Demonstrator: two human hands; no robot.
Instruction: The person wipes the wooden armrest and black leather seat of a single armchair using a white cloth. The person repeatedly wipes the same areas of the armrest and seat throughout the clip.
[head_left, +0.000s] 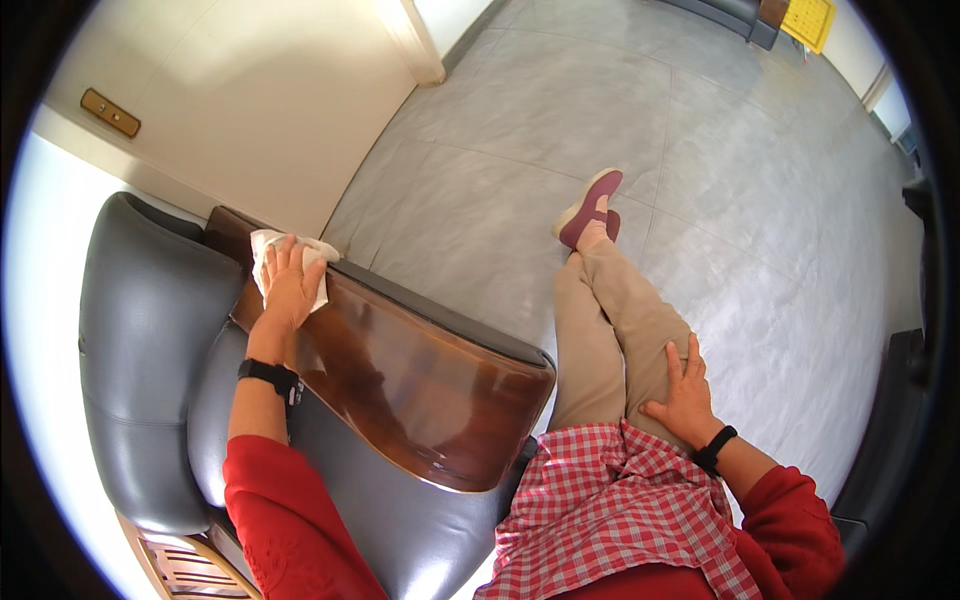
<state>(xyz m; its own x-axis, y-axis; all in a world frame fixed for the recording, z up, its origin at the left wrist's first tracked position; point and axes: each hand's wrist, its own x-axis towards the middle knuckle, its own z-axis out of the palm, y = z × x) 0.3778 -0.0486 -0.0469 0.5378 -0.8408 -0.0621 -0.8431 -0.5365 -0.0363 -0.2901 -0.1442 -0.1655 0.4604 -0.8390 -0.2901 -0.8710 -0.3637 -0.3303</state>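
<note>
A white cloth (318, 289) lies bunched under my left hand (289, 289), pressed to the far end of a glossy brown wooden armrest (442, 390). The fingers are spread over the cloth, and part of it sticks out around them. That armrest belongs to a black leather sofa (150, 352), whose backrest and seat lie to the left and below. My right hand (686, 394) rests on my thigh in beige trousers (645, 322), fingers apart, holding nothing. Both wrists wear black bands.
A cream door (247, 97) with a brass-coloured plate (110, 112) stands beyond the armrest. Grey tiled floor (510, 187) stretches ahead. Dark furniture (877, 435) lines the right edge. A yellow plastic item (808, 22) is at the far top right. A wooden slatted piece (191, 566) shows lower left.
</note>
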